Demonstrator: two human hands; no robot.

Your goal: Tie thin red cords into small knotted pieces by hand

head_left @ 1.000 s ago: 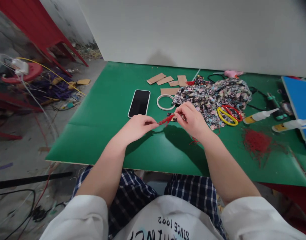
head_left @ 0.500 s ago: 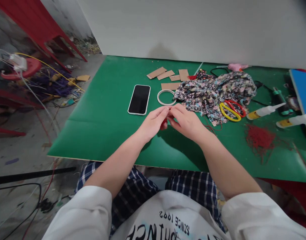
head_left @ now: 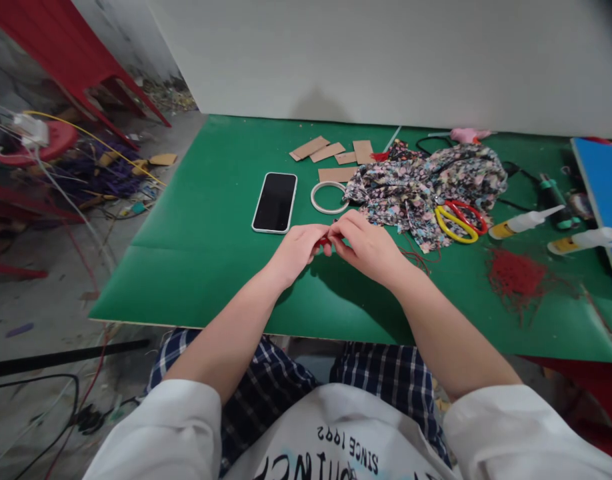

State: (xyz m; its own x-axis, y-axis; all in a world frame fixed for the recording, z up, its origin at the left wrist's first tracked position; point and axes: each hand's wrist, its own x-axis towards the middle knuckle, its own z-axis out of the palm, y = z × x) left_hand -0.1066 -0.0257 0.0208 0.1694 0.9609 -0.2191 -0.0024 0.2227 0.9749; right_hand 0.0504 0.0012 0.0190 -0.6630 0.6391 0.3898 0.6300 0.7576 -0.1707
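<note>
Close together over the green table, my left hand (head_left: 299, 252) and my right hand (head_left: 367, 248) meet at the fingertips. Closed fingers of my left hand hold a small red item (head_left: 322, 242), mostly hidden; its kind is unclear. My right hand pinches at the same spot, with thumb and index finger against it. Just beyond the hands lies a roll of white tape (head_left: 313, 200). Patterned floral cloth (head_left: 426, 183) is bunched past my right hand, and thin red threads (head_left: 420, 261) trail out beside that wrist.
A phone (head_left: 275, 203) lies left of the tape, cardboard strips (head_left: 310, 148) behind it. Scissors (head_left: 456, 223) rest on the cloth's edge. Two glue bottles (head_left: 523, 223) and a red thread pile (head_left: 518, 277) are at right. The green table (head_left: 186, 267) meets a white panel (head_left: 386, 60).
My left hand has moved slightly left and toward me, its wrist bent more. My right hand has come a little nearer too, fingers still at the red item. The view has shifted slightly.
</note>
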